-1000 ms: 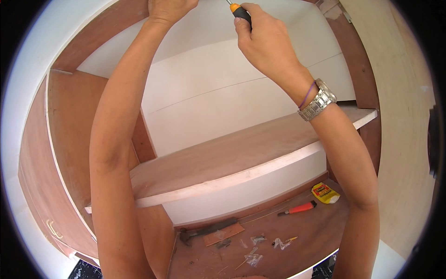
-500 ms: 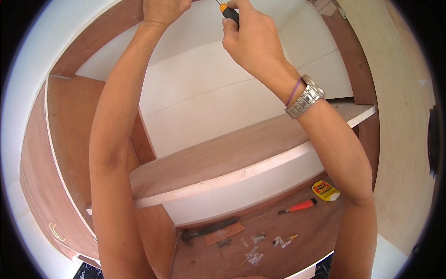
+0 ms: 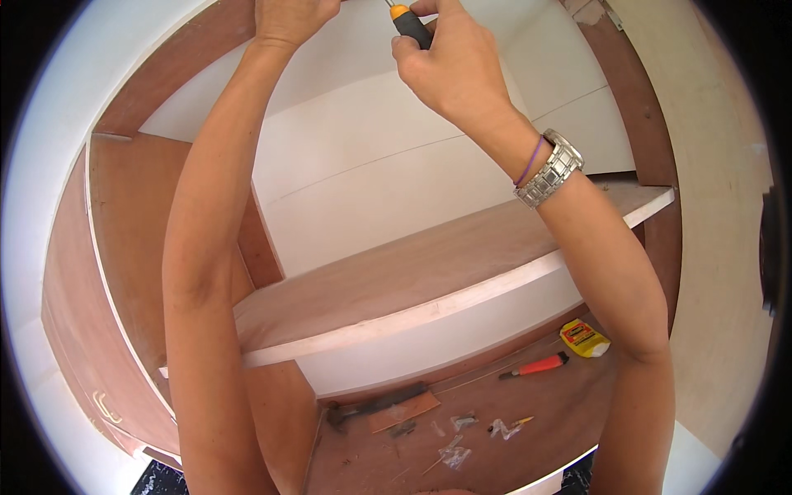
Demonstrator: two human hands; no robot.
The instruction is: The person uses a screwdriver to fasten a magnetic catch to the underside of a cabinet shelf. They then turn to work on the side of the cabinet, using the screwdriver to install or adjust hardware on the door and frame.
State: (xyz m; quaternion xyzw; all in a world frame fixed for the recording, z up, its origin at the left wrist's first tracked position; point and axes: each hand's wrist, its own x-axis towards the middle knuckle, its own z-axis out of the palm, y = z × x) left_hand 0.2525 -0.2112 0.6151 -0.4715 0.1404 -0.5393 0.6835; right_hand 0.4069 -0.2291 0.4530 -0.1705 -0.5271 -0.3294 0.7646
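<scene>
My right hand [image 3: 458, 66] grips a screwdriver [image 3: 412, 27] with a black and orange handle. Its metal shaft points up and left, and the tip is cut off by the top edge. To the left, my left hand [image 3: 293, 21] is raised against the wooden frame [image 3: 194, 62] at the top of an open cabinet. Its fingers mostly lie beyond the picture's edge, so what they touch is hidden. Below both forearms runs a brown cabinet shelf [image 3: 404, 264] with a pale front edge.
On the lower board [image 3: 355, 462] lie a hammer [image 3: 375, 404], a flat wood piece [image 3: 408, 412], an orange-handled tool [image 3: 536, 365], a yellow packet [image 3: 584, 338] and several scraps of clear plastic [image 3: 454, 454]. A cabinet door [image 3: 107, 330] with a handle is at left; a pale panel [image 3: 701, 206] stands at right.
The screwdriver and my right hand have shifted slightly, with the handle tilting a little differently. The cabinet and the things in it sit slightly farther right in the picture.
</scene>
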